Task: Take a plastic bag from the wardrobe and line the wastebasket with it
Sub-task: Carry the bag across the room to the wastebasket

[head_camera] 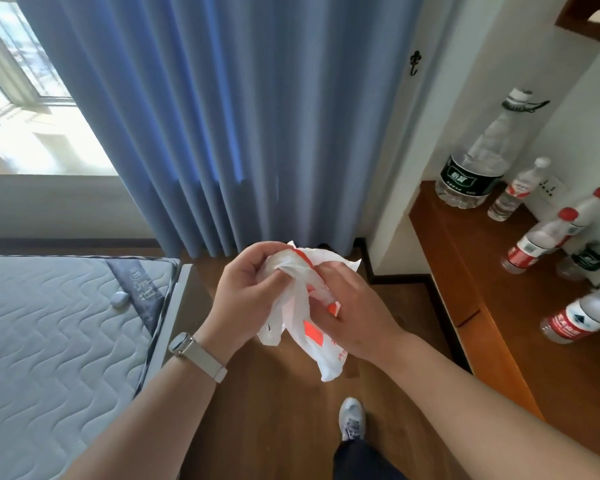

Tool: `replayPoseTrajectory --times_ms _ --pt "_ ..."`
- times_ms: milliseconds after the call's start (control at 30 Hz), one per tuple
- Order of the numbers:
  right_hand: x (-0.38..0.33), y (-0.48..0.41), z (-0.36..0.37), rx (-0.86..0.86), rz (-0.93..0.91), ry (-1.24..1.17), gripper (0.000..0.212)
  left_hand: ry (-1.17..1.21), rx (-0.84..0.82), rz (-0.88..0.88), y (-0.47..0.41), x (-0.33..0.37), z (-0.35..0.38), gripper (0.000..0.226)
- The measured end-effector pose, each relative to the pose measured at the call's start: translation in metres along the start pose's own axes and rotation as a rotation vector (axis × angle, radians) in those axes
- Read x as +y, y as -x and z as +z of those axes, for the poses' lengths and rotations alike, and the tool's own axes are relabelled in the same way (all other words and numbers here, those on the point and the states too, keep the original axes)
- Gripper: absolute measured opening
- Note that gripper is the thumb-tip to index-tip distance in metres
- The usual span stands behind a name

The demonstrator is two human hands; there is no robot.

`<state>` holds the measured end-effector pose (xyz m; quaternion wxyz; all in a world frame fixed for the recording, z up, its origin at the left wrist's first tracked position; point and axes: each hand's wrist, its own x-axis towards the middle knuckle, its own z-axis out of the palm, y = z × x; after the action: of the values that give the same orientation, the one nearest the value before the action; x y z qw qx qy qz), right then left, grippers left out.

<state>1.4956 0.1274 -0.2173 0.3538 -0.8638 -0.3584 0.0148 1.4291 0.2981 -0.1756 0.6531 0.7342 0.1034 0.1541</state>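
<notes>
A crumpled white plastic bag (312, 344) with orange print hangs between my two hands above the wooden floor. My left hand (246, 292) grips the bunched top of the bag with curled fingers. My right hand (354, 313) pinches the bag's other side, its fingers folded into the plastic. A small dark shape at the curtain's foot, just behind the bag, is mostly hidden; I cannot tell whether it is the wastebasket. No wardrobe is in view.
A grey quilted mattress (49, 341) lies to the left. Blue curtains (222, 116) hang ahead beside a bright window. On the right a wooden counter (499, 306) carries several water bottles (471, 161). My shoe (351, 417) stands on the floor below.
</notes>
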Motion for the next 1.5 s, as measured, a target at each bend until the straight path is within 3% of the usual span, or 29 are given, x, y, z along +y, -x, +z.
replayPoseTrajectory --times_ms 467,800,1133,1333,1500 --pt "0.150 -0.191 -0.040 -0.132 -0.134 -0.096 0.038 -0.059 0.167 -0.064 -0.202 -0.016 0.071 0.026" --pt "0.182 -0.289 -0.044 -0.177 -0.250 -0.087 0.042 -0.020 0.301 -0.046 -0.275 -0.013 0.071 0.023" --pt "0.150 -0.387 -0.005 -0.252 -0.314 -0.112 0.040 0.029 0.384 0.002 -0.338 -0.035 -0.002 0.028" --pt "0.101 -0.476 0.040 -0.313 -0.336 -0.104 0.048 0.068 0.440 0.027 -0.394 -0.043 -0.092 0.025" --pt "0.056 -0.543 0.091 -0.320 -0.403 -0.100 0.037 0.116 0.496 0.049 -0.426 -0.054 -0.173 0.023"
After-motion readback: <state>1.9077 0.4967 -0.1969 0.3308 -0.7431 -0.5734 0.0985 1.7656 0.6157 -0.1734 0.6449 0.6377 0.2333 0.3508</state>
